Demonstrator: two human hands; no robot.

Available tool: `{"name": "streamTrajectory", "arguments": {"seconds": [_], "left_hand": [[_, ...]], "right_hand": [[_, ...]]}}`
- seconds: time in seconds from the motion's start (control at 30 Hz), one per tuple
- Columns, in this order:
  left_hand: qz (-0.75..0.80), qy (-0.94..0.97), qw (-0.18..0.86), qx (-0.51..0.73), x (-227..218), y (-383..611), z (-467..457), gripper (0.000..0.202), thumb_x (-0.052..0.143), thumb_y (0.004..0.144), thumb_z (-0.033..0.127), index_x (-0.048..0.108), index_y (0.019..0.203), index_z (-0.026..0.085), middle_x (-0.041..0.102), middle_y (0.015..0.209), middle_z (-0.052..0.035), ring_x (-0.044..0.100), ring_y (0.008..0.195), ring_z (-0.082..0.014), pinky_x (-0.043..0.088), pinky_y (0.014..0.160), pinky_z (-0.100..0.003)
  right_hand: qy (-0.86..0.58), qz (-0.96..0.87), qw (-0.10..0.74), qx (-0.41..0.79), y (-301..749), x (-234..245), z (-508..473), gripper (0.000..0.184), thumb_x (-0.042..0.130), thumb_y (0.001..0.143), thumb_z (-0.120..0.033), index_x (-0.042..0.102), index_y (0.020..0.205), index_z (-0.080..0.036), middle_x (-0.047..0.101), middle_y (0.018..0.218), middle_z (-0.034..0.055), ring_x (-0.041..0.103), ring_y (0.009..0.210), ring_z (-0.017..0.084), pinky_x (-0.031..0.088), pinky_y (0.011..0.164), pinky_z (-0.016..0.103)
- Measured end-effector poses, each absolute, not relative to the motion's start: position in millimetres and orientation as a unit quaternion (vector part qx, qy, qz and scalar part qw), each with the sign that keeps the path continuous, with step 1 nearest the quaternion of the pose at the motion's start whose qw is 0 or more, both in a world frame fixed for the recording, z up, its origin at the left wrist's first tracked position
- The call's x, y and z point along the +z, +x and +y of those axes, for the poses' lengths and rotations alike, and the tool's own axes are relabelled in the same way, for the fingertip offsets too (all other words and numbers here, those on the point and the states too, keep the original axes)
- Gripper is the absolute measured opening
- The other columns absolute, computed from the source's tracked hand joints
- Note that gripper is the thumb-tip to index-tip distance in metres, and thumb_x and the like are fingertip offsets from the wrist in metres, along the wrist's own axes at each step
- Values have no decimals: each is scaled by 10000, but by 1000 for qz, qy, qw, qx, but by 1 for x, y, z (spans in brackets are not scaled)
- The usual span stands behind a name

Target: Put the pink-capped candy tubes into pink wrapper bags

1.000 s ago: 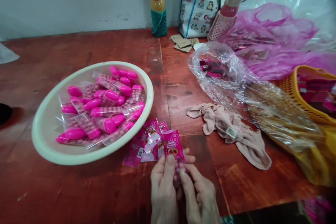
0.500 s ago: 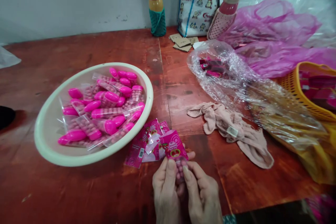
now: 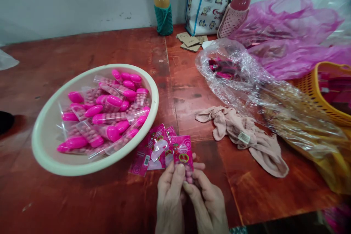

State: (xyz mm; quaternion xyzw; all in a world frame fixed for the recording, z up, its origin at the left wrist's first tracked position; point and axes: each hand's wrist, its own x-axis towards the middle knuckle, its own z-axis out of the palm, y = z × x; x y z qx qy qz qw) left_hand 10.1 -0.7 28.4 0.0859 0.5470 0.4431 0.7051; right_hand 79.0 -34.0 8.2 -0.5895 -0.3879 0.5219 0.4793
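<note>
Between my two hands is a small clear packet of pink beads [image 3: 188,173] with a printed magenta card [image 3: 183,150] at its top. My left hand [image 3: 170,193] pinches it from the left, thumb on the front. My right hand [image 3: 205,199] grips its right and lower side, with some fingers behind it. Just beyond my hands, several flat magenta printed sleeves [image 3: 139,159] lie overlapping on the table. To their left stands a cream basin [image 3: 44,153] holding many clear packets of pink beads with bright pink ends [image 3: 112,117].
A crumpled pink cloth [image 3: 246,139] lies right of my hands. Beyond it are a clear plastic bag [image 3: 233,95], pink plastic bags [image 3: 290,25] and a yellow basket [image 3: 315,80]. At the back wall stand two bottles [image 3: 163,14], a printed bag [image 3: 201,3] and cardboard pieces [image 3: 190,41].
The held packet has turned slightly more upright, and my right thumb has slid lower on it. The whole view has shifted a little.
</note>
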Motion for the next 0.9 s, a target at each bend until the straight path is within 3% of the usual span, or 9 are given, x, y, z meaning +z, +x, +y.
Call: {"name": "streamTrajectory", "arguments": {"seconds": [0.13, 0.33, 0.57, 0.67, 0.9], "left_hand": [[548, 51, 718, 427, 28, 12, -4, 312, 681, 724, 287, 682, 981, 110, 719, 830, -123, 589, 576, -111, 427, 477, -176], [498, 63, 743, 443, 27, -2, 6, 349, 569, 808, 395, 686, 960, 104, 709, 859, -138, 413, 410, -39, 280, 353, -159], [543, 79, 728, 411, 21, 7, 0, 334, 602, 788, 378, 703, 922, 89, 703, 762, -119, 362, 417, -35, 270, 366, -148], [530, 80, 732, 420, 20, 8, -1, 327, 605, 790, 380, 706, 922, 99, 691, 730, -97, 307, 417, -21, 275, 384, -133], [536, 88, 698, 467, 21, 7, -1, 247, 669, 742, 301, 696, 874, 94, 678, 718, -102, 325, 433, -26, 294, 393, -133]], "right_hand": [[-615, -387, 472, 499, 84, 6, -35, 192, 497, 873, -292, 654, 908, -187, 696, 769, 19, 647, 652, 127, 474, 587, 147], [-549, -378, 470, 578, 82, 4, -27, 228, 460, 890, -301, 636, 868, -157, 676, 693, 21, 627, 564, 128, 486, 543, 180], [-583, -435, 455, 514, 85, -3, -29, 241, 453, 883, -233, 636, 743, -164, 601, 548, -27, 557, 454, 85, 431, 462, 132], [-579, -424, 452, 530, 87, -5, -27, 251, 454, 887, -248, 634, 733, -166, 605, 553, -26, 559, 474, 88, 433, 473, 136], [-507, -359, 478, 620, 86, -5, -21, 251, 445, 908, -317, 632, 820, -175, 630, 554, -20, 584, 486, 100, 460, 501, 165]]}}
